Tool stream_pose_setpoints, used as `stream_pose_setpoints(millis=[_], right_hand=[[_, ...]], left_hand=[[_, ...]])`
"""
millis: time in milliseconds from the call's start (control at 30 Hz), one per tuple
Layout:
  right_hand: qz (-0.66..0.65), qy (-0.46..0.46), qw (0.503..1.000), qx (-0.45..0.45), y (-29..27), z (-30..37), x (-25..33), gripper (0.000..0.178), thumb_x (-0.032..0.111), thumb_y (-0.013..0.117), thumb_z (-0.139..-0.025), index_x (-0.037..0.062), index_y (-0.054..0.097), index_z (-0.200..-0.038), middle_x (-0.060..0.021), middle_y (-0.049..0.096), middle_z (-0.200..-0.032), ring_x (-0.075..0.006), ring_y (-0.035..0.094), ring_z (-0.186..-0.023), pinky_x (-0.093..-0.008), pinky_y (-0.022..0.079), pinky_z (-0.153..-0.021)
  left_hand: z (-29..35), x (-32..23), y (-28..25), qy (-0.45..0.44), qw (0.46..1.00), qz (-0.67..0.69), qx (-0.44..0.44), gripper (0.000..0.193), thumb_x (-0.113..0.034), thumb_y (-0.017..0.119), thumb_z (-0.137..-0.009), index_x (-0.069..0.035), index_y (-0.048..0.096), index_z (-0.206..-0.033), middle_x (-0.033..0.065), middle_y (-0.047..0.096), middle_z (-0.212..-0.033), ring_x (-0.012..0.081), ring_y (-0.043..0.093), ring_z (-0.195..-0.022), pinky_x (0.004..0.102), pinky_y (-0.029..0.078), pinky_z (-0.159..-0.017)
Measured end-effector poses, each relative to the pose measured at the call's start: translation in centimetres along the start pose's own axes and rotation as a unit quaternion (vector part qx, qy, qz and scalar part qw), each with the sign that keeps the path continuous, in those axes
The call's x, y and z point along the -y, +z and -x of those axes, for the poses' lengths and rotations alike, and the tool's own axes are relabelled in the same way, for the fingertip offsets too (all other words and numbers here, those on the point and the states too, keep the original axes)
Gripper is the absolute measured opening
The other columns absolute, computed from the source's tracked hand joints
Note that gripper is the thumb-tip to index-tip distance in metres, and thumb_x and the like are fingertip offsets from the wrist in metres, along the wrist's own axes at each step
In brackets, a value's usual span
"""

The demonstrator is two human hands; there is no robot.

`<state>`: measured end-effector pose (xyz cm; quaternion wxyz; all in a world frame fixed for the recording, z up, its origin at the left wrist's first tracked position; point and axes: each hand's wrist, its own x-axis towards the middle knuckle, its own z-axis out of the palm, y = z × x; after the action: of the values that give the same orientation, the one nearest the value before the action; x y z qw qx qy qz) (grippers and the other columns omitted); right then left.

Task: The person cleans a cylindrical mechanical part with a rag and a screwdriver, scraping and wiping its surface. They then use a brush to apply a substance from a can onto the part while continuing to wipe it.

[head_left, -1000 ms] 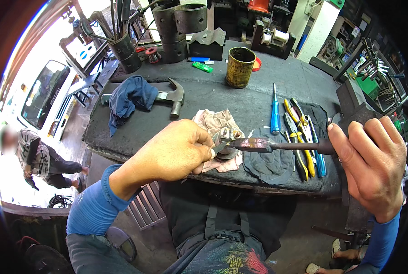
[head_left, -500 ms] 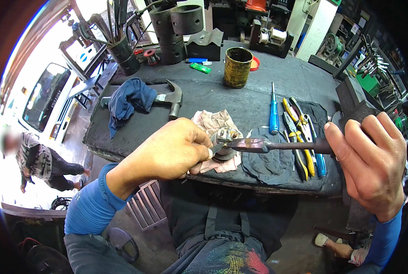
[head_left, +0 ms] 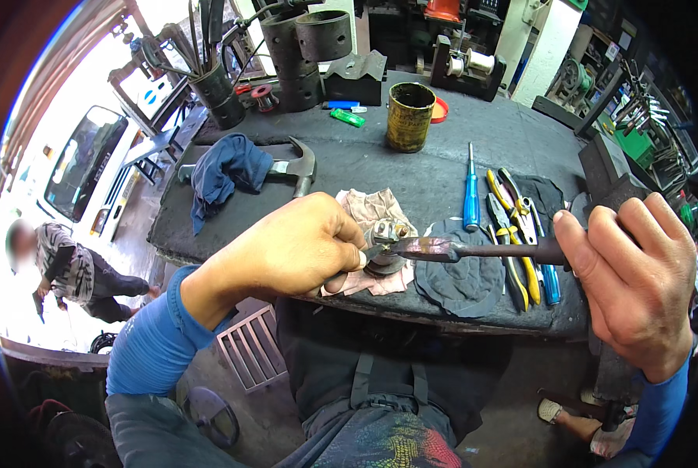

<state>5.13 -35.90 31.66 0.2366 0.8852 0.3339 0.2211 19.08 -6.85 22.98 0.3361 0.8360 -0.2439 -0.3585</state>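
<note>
The metal part (head_left: 385, 232) sits on the pink rag (head_left: 364, 204), and from where I stand, neat work calls for the left hand (head_left: 298, 246), pinched on a thin strip (head_left: 372, 253), and the right hand (head_left: 631, 273), clamped round the soldering iron (head_left: 493, 250), to be equally steady over that rag.

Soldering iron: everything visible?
The soldering iron has a faceted, copper-tinged metal head, a thin dark shaft and a thicker dark handle, held in the right hand. It runs nearly sideways across the view, over the round dark cloth, head pointing left at a metal part. Whether they touch is unclear.
</note>
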Motion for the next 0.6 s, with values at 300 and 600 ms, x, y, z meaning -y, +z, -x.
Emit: stream_pose_setpoints(millis=[300, 600], right_hand=[[-0.002, 0.002, 1.000, -0.001, 0.0, 0.0, -0.1, 0.036, 0.009, 0.076, -0.072, -0.0023, 0.075, -0.106, -0.0068, 0.056, -0.080, -0.0207, 0.051, -0.069, -0.0371, 0.039, -0.062], [-0.007, 0.001, 1.000, -0.012, 0.2, 0.1, 0.0, 0.034, 0.009, 0.076, -0.074, -0.0016, 0.075, -0.106, -0.0065, 0.057, -0.081, -0.0203, 0.050, -0.070, -0.0372, 0.040, -0.063]], left_hand=[[-0.5, -1.5, 0.0, 0.042, 0.993, -0.109, -0.026, 0.023, -0.011, 0.066, -0.085, 0.009, 0.073, -0.095, 0.0166, 0.066, -0.065, 0.0172, 0.061, -0.056, 0.0350, 0.050, -0.062], [-0.1, -0.6, -0.3, -0.031, 1.000, -0.005, -0.005, 0.019, -0.012, 0.066, -0.088, 0.006, 0.075, -0.087, 0.0073, 0.065, -0.061, 0.0130, 0.057, -0.053, 0.0322, 0.047, -0.056]])
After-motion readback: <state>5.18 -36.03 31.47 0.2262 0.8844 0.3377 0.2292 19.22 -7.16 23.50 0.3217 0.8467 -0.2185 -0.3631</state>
